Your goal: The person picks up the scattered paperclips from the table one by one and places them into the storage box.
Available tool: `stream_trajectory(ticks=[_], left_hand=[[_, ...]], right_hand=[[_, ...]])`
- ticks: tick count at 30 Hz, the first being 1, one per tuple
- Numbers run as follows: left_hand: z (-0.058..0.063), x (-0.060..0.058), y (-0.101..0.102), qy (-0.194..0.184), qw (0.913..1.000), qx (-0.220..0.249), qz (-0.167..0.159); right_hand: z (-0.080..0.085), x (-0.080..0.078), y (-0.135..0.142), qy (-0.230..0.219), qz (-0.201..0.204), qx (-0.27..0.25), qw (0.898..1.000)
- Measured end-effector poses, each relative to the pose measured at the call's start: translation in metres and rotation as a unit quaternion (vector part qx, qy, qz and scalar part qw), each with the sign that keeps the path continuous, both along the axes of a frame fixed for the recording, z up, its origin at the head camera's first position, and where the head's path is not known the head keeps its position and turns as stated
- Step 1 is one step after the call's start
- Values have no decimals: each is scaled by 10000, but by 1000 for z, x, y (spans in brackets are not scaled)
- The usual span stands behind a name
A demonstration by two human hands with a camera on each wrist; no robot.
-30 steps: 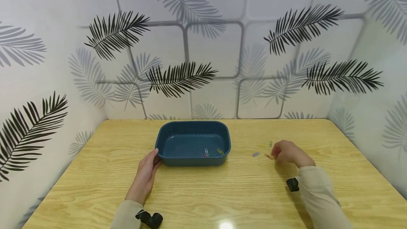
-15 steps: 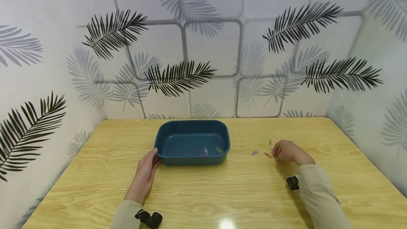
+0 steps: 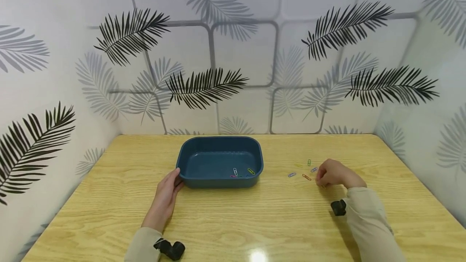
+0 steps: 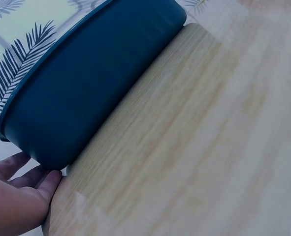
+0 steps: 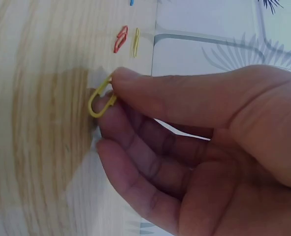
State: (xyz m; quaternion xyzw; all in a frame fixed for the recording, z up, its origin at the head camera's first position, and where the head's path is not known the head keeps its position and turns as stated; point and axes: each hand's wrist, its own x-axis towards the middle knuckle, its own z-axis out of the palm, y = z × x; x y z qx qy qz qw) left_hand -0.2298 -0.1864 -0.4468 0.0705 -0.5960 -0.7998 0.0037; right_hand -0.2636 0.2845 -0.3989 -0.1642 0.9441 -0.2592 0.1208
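A dark blue plastic basin point(image 3: 220, 183) stands on the table, its left front corner held by my left hand point(image 3: 165, 197). The left wrist view has the thumb at the rim and the other fingers low against the wall point(image 4: 76, 93). Over the table to the right, my right hand point(image 3: 338, 174) pinches a yellow paper clip point(image 5: 94, 105) between thumb and fingers. Just left of that hand lie a purple-blue clip point(image 3: 314, 169), a red clip point(image 3: 307, 177), a green clip point(image 3: 309, 162), a yellow clip point(image 3: 298, 165) and a bluish clip point(image 3: 292, 175).
Inside the basin, near its right front, are a white clip point(image 3: 235, 172), a yellow-green clip point(image 3: 251, 171), a pink clip point(image 3: 233, 176) and small dark bits of colour. Patterned wall panels point(image 3: 247, 108) border the wooden table point(image 3: 233, 221) at the back and sides.
My right hand has shifted slightly right, and the purple-blue clip beside its fingertips has come into view. The left hand and the basin keep their places.
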Motion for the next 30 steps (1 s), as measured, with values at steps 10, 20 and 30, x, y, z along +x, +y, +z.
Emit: stream_trajectory(ticks=[10, 20, 30], left_hand=[[0, -1, 0, -68, 10000, -56, 25], [0, -1, 0, -44, 10000, -86, 21], [0, -2, 0, -78, 9999, -51, 40]], right_hand=[[0, -1, -1, 296, -188, -196, 9992], [4, -3, -2, 415, -263, -272, 9984], [1, -5, -6, 317, -557, -502, 9967]])
